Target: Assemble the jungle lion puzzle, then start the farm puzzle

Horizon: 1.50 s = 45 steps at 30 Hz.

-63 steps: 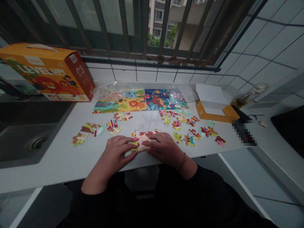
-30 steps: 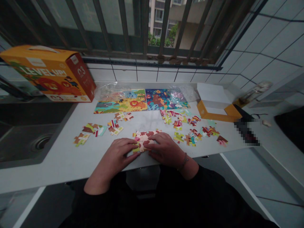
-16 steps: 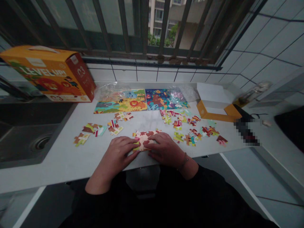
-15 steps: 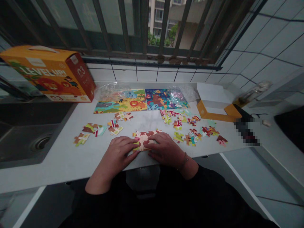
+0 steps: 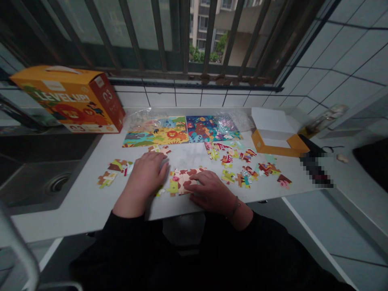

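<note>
Joined jigsaw pieces with a brown-spotted cow lie near the counter's front edge. My right hand grips their right end, fingers over the top and thumb at the front edge. Farther left, my left hand is open and reaches palm down over loose pieces, its fingers extended and the thumb apart. Just beyond its fingertips are brown and cream pieces; the hand covers others. A small green piece shows beside its wrist. More jigsaw pieces lie on the left and the right.
Two finished-looking picture sheets, a yellow jungle one and a dark blue one, lie behind, partly under clear plastic bags. An orange puzzle box stands by the sink. An opened orange and white box sits back right.
My left hand has let go of the cow pieces and moved left and away from me, over loose pieces. My right hand stays at the cow pieces. The view has shifted slightly.
</note>
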Tool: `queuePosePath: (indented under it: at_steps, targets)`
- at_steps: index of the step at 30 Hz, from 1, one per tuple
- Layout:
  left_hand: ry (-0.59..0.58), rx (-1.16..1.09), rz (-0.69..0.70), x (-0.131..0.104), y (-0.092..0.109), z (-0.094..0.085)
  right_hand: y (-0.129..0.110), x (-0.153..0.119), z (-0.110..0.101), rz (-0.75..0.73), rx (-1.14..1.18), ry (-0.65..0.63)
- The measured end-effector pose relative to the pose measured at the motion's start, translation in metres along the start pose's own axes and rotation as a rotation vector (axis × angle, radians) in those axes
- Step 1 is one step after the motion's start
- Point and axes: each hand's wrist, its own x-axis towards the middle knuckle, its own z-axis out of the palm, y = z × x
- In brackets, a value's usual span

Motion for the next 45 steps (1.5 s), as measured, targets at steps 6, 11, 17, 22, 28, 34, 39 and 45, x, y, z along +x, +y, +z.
queuePosePath:
  at_steps: [6, 11, 17, 22, 28, 34, 39, 45]
  targets:
    - [-0.128, 0.048, -0.113, 0.054, -0.016, 0.009, 0.0, 0.0, 0.0, -0.006, -0.007, 0.013]
    - [-0.148, 0.018, -0.097, 0.062, -0.023, 0.016, 0.001, -0.001, 0.001, 0.008, 0.011, 0.007]
    - [-0.167, -0.078, -0.02, 0.061, -0.025, 0.016, 0.001, 0.0, 0.001, 0.031, 0.029, -0.006]
    - [-0.153, -0.136, 0.057, 0.054, -0.012, 0.005, 0.002, 0.0, 0.002, 0.041, 0.079, 0.052]
    - [-0.13, -0.282, 0.282, 0.027, 0.032, -0.007, 0.007, 0.0, 0.007, 0.249, 0.119, 0.332]
    - [-0.219, -0.387, 0.43, 0.002, 0.068, 0.019, 0.015, 0.0, 0.005, 0.431, 0.164, 0.346]
    - [-0.142, -0.451, 0.345, -0.014, 0.061, 0.022, 0.017, 0.0, 0.0, 0.364, 0.143, 0.28]
    - [-0.039, -0.532, 0.268, -0.043, 0.046, 0.013, 0.013, -0.004, -0.004, 0.172, 0.139, 0.04]
